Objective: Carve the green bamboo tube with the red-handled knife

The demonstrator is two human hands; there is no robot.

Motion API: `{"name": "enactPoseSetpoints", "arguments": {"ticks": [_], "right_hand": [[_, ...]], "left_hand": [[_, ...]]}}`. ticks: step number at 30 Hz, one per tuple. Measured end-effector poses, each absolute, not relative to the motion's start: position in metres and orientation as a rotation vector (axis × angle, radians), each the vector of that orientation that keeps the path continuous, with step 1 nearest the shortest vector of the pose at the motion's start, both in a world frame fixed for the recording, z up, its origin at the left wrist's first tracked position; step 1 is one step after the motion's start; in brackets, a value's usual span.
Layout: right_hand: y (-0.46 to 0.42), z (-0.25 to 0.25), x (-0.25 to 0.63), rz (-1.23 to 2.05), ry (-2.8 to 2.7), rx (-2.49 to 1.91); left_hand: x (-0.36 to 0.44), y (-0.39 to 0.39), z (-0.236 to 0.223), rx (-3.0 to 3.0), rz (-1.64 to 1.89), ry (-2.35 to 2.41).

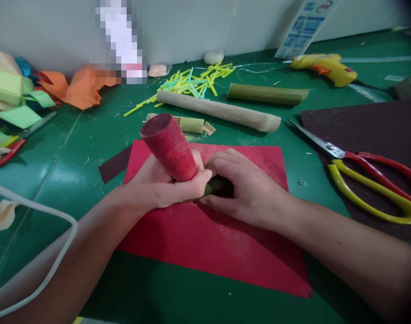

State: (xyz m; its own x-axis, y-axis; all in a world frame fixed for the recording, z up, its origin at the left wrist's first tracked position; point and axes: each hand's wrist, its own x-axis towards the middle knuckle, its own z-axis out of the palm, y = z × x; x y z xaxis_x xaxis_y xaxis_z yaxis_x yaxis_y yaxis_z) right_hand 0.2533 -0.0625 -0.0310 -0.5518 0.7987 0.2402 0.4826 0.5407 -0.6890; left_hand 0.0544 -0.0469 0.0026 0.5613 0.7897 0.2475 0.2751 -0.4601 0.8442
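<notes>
Several pale-green folded paper pieces [10, 85] crowd the far left of a glossy green counter [100, 126], beside crumpled orange paper [86, 87] that sits near the foot of the plain pale wall [188, 27]. Nearer the left edge lie scissors with a red handle [10, 155], partly under scraps, and a white cord [65, 249] crosses in front of the left forearm. A pixelated white patch hides part of the wall. Next comes a dark strip [116, 164], touching or just beside the red sheet [205, 245] spread flat on the counter. Over this sheet, the left hand [161, 184] is closed around the lower part of a tilted red cylinder [168, 146]. Behind it, yellow and mint sticks [192, 83] lie in a loose heap. Just right, the right hand [249, 184] is curled around a dark green bamboo piece [210, 187], low over the red sheet; whether the cylinder touches it is hidden. Beyond the hands rest a peeled pale stick [219, 110] and a green bamboo length [268, 94]. Farther right, a yellow glue gun [323, 67] lies near the wall, and open scissors with red and yellow handles [333, 148] overlap a dark brown sheet [377, 135].
</notes>
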Motion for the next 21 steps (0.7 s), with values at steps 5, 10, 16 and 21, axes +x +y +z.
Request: {"name": "enactPoseSetpoints", "arguments": {"ticks": [5, 10, 16, 21], "right_hand": [[-0.0631, -0.0285, 0.2534, 0.788, -2.236, -1.056], [-0.0623, -0.0269, 0.2525, 0.814, -2.252, -1.081], [-0.0633, -0.0269, 0.2531, 0.824, -2.249, -1.078], [-0.0636, -0.0274, 0.2532, 0.810, -2.248, -1.078]], "left_hand": [[0.0573, -0.0476, 0.0025, 2.006, 0.866, 0.889], [0.0566, -0.0472, 0.0043, 2.049, 0.883, 0.921], [0.0565, -0.0486, 0.0058, 2.108, 0.948, 0.899], [0.0567, -0.0495, 0.0076, 2.105, 0.939, 0.888]]}}
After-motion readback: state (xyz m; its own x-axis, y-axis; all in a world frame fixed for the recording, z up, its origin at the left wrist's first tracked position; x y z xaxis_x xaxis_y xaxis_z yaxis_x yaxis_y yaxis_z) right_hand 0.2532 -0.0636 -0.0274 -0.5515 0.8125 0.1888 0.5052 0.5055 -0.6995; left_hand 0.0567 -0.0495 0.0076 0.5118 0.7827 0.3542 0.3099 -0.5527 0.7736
